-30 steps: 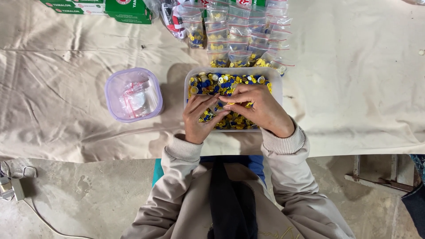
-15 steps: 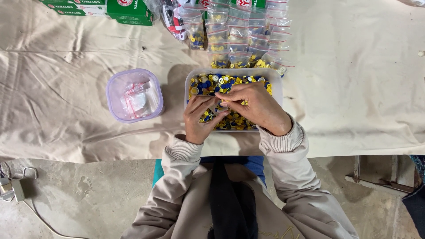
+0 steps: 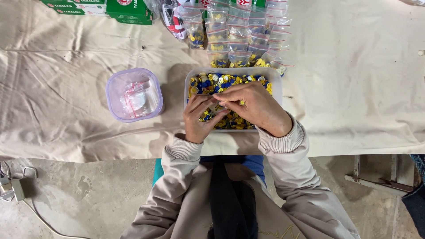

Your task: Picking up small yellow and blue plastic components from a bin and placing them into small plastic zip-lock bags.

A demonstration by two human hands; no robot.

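Note:
A clear rectangular tub (image 3: 276, 76) full of small yellow, blue and white round pieces stands on the cloth-covered table in front of me. Both hands hover over it. My left hand (image 3: 199, 118) holds a small clear plastic bag, fingers curled around it. My right hand (image 3: 254, 106) pinches a small yellow piece at its fingertips, right against the left hand's fingers.
A lilac-rimmed clear container (image 3: 134, 94) with empty zip bags sits to the left. Several filled small zip bags (image 3: 239, 37) lie in rows behind the tub. Green cartons (image 3: 128, 9) line the far edge. A cable and plug (image 3: 11, 188) lie on the concrete floor.
Both hands have stayed over the tub; the right hand's fingers have shifted slightly against the left hand.

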